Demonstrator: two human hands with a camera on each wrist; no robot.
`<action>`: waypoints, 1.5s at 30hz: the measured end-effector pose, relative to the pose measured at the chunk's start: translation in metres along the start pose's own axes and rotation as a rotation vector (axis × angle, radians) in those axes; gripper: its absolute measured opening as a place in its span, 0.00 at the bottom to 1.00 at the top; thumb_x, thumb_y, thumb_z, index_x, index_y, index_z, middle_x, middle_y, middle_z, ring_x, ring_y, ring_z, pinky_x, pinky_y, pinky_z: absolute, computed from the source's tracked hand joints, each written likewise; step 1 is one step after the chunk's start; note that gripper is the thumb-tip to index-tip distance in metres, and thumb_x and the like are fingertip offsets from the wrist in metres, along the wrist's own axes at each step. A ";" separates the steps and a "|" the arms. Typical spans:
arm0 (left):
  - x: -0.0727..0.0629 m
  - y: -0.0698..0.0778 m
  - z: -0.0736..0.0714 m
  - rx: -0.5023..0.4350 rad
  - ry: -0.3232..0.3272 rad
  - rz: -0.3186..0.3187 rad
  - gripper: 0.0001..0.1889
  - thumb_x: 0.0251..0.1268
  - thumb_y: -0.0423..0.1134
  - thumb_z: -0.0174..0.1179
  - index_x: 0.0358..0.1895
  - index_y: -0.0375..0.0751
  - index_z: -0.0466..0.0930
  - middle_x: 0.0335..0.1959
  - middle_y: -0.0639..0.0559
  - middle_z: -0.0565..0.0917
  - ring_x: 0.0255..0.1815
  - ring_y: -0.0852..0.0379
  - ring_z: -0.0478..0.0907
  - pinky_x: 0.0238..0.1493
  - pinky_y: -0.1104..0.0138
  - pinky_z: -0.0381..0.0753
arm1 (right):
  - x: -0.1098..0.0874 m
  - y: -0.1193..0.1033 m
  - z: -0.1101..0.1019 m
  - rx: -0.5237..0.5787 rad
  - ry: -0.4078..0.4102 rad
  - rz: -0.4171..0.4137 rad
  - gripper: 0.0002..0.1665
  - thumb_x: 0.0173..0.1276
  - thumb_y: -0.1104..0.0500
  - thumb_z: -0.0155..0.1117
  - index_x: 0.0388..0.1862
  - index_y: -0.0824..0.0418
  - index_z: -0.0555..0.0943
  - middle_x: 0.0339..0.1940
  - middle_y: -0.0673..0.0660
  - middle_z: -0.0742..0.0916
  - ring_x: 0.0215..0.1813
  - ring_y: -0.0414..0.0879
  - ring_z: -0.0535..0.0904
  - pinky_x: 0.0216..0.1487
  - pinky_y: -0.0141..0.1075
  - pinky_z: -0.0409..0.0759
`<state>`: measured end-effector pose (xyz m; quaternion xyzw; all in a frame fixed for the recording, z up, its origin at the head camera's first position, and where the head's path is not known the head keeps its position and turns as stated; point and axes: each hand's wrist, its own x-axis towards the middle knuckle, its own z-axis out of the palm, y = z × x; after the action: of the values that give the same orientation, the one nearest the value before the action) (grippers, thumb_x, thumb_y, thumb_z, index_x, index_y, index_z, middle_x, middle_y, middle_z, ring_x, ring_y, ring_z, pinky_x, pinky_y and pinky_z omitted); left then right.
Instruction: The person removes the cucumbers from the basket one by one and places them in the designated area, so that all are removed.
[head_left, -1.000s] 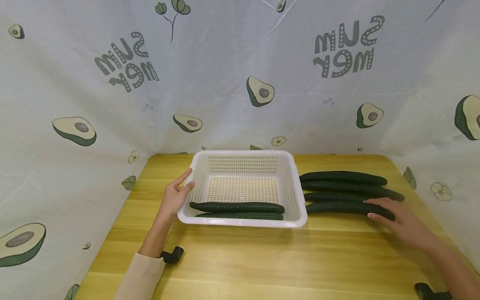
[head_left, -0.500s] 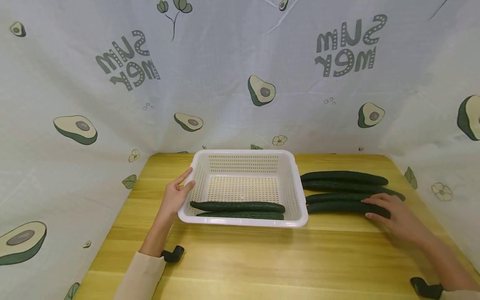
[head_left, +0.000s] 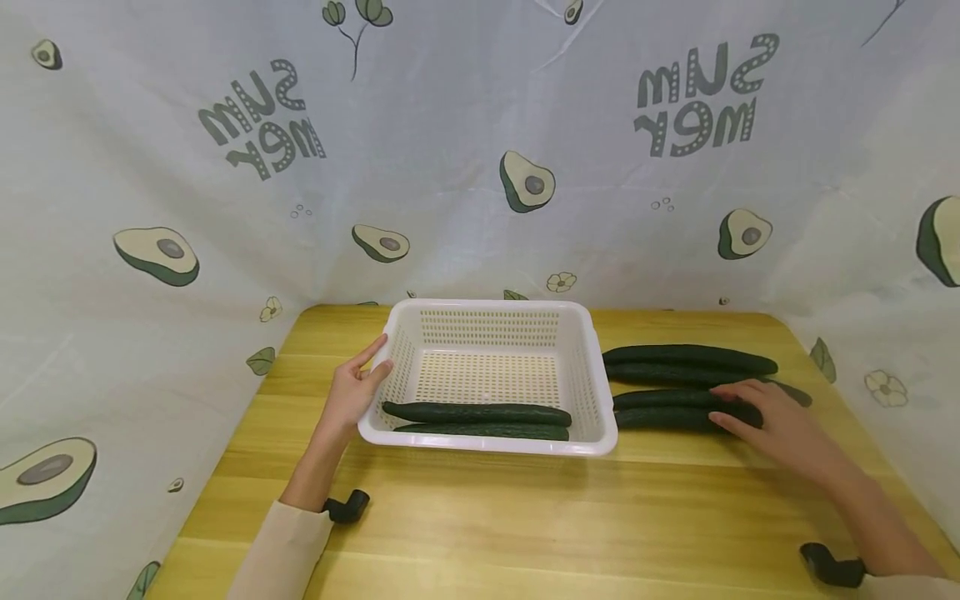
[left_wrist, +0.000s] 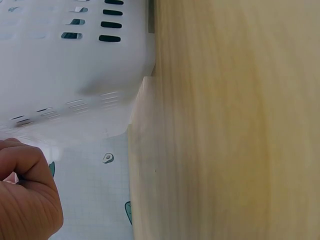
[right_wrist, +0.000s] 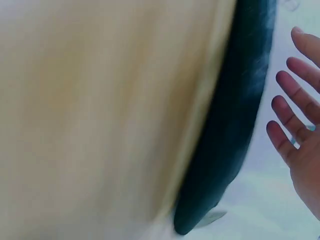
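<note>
In the head view, my left hand [head_left: 352, 392] holds the left rim of a white plastic basket [head_left: 487, 447], the thumb over the rim. Its curled fingers also show beside the basket wall [left_wrist: 65, 65] in the left wrist view. Two cucumbers [head_left: 480, 414] lie along the basket's near side. My right hand [head_left: 787, 429] is over the right part of the nearest cucumber [head_left: 663, 419] outside the basket. In the right wrist view, the right hand's fingers [right_wrist: 295, 95] are spread apart, with a gap to a dark green cucumber [right_wrist: 225, 115].
Behind the nearest cucumber lie several more, among them the farthest cucumber [head_left: 693, 358], with left ends against the basket's right side. A wooden table [head_left: 525, 517] carries everything. A patterned white curtain [head_left: 450, 125] hangs behind and at both sides.
My right hand has shifted left along the nearest cucumber, and that cucumber's right end now shows less far to the right. The left hand and basket have stayed in place.
</note>
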<state>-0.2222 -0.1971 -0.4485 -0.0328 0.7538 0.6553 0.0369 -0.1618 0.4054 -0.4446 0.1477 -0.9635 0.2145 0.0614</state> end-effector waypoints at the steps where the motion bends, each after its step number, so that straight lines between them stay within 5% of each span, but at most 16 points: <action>1: 0.000 0.000 0.000 0.006 0.005 0.000 0.28 0.78 0.45 0.59 0.77 0.66 0.67 0.59 0.33 0.84 0.52 0.40 0.88 0.46 0.54 0.90 | 0.004 -0.004 0.000 0.008 0.006 -0.012 0.25 0.72 0.51 0.70 0.62 0.64 0.80 0.60 0.68 0.81 0.61 0.70 0.71 0.53 0.66 0.70; 4: 0.000 -0.001 0.000 0.021 0.008 0.001 0.28 0.78 0.45 0.59 0.77 0.66 0.67 0.59 0.33 0.84 0.51 0.41 0.88 0.46 0.54 0.90 | 0.015 -0.021 0.004 0.044 0.040 -0.054 0.23 0.73 0.54 0.69 0.62 0.62 0.81 0.60 0.65 0.82 0.61 0.66 0.72 0.54 0.62 0.72; 11: 0.000 -0.002 0.000 0.001 0.005 -0.010 0.28 0.78 0.44 0.59 0.77 0.65 0.67 0.59 0.33 0.84 0.52 0.40 0.88 0.48 0.52 0.89 | 0.043 -0.069 0.015 0.132 0.082 -0.117 0.21 0.74 0.54 0.68 0.64 0.53 0.81 0.60 0.54 0.85 0.56 0.35 0.75 0.54 0.24 0.75; 14: 0.000 -0.002 -0.001 0.001 0.008 -0.004 0.28 0.78 0.44 0.60 0.77 0.64 0.67 0.59 0.33 0.85 0.52 0.41 0.88 0.48 0.52 0.89 | 0.055 -0.090 0.018 0.178 0.069 -0.138 0.21 0.75 0.54 0.68 0.65 0.52 0.81 0.60 0.53 0.85 0.57 0.41 0.79 0.55 0.28 0.78; 18: -0.001 -0.004 -0.002 -0.015 0.008 -0.004 0.28 0.78 0.44 0.60 0.77 0.64 0.68 0.53 0.32 0.87 0.51 0.40 0.88 0.48 0.51 0.89 | 0.071 -0.115 0.025 0.245 0.037 -0.158 0.22 0.75 0.55 0.68 0.65 0.56 0.80 0.60 0.56 0.85 0.57 0.55 0.81 0.58 0.44 0.83; 21: -0.002 -0.005 -0.002 -0.028 0.005 -0.007 0.28 0.78 0.44 0.60 0.77 0.64 0.68 0.48 0.33 0.89 0.50 0.40 0.89 0.48 0.51 0.89 | 0.080 -0.130 0.031 0.279 0.017 -0.171 0.24 0.74 0.54 0.68 0.65 0.60 0.80 0.61 0.57 0.85 0.58 0.56 0.82 0.59 0.56 0.83; 29: -0.002 -0.004 -0.001 -0.056 -0.001 0.004 0.28 0.77 0.44 0.61 0.77 0.62 0.69 0.26 0.45 0.89 0.40 0.46 0.91 0.43 0.56 0.91 | 0.100 -0.162 0.049 0.366 -0.059 -0.238 0.24 0.74 0.52 0.68 0.66 0.58 0.79 0.63 0.56 0.84 0.62 0.53 0.81 0.60 0.54 0.84; 31: -0.002 -0.003 0.000 -0.068 0.002 0.004 0.28 0.77 0.43 0.61 0.76 0.62 0.69 0.27 0.43 0.89 0.41 0.45 0.90 0.43 0.56 0.90 | 0.104 -0.168 0.054 0.393 -0.077 -0.254 0.25 0.74 0.53 0.68 0.66 0.59 0.79 0.63 0.58 0.84 0.62 0.54 0.81 0.60 0.54 0.84; 36: -0.001 -0.002 0.002 -0.066 0.004 -0.003 0.28 0.78 0.44 0.60 0.77 0.62 0.69 0.47 0.33 0.89 0.49 0.41 0.89 0.46 0.54 0.90 | 0.113 -0.181 0.061 0.434 -0.134 -0.255 0.27 0.75 0.53 0.67 0.68 0.61 0.77 0.65 0.61 0.82 0.65 0.59 0.79 0.63 0.57 0.82; 45: 0.000 -0.001 0.003 -0.045 0.022 0.005 0.27 0.78 0.43 0.60 0.77 0.62 0.69 0.49 0.30 0.88 0.48 0.40 0.89 0.47 0.53 0.90 | 0.128 -0.203 0.074 0.438 -0.204 -0.265 0.28 0.74 0.53 0.69 0.68 0.62 0.77 0.64 0.64 0.82 0.63 0.60 0.79 0.62 0.58 0.81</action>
<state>-0.2217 -0.1939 -0.4495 -0.0392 0.7392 0.6718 0.0262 -0.2242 0.1652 -0.4076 0.3033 -0.8676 0.3918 -0.0420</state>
